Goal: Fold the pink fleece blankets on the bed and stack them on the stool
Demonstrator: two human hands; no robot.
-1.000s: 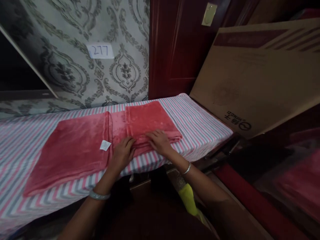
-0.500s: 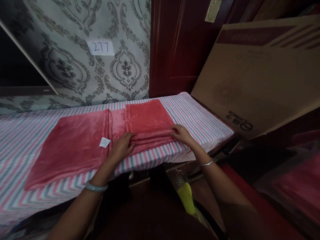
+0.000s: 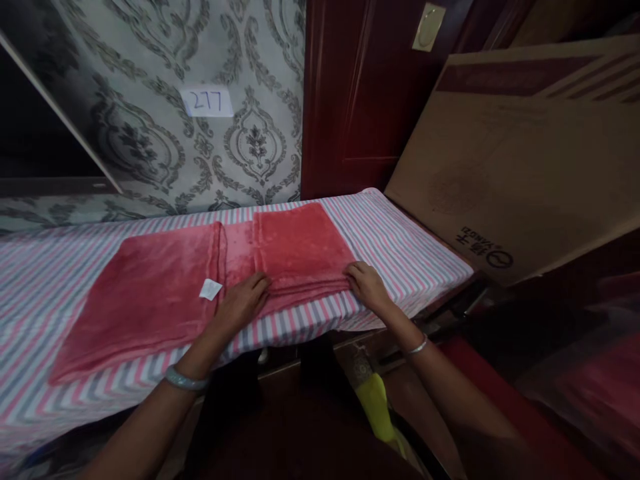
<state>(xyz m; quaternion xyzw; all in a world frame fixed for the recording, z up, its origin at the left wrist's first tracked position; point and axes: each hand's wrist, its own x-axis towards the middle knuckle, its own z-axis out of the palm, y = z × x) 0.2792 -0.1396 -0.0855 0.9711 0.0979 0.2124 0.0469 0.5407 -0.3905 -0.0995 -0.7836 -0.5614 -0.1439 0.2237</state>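
Note:
A plush coral-red blanket (image 3: 165, 283) lies partly folded on a striped cloth (image 3: 395, 230). Its right part is a folded stack (image 3: 303, 243), with several layers showing along the near edge. My left hand (image 3: 243, 300) is closed on the stack's near left corner, and its fingertips curl onto the top layer. At the near right corner my right hand (image 3: 367, 283) pinches the layered edge between thumb and fingers. A white label (image 3: 210, 289) lies on the blanket's left part, just left of my left hand.
A large cardboard box (image 3: 520, 153) leans at the right end of the striped surface. Behind are a patterned wall with a paper marked 277 (image 3: 207, 102) and a dark red door (image 3: 355, 100). Something yellow (image 3: 375, 407) is below the near edge.
Both hands have come slightly nearer to me with the stack's near edge. The top layer now reaches farther over the layers beneath, and fewer of them show.

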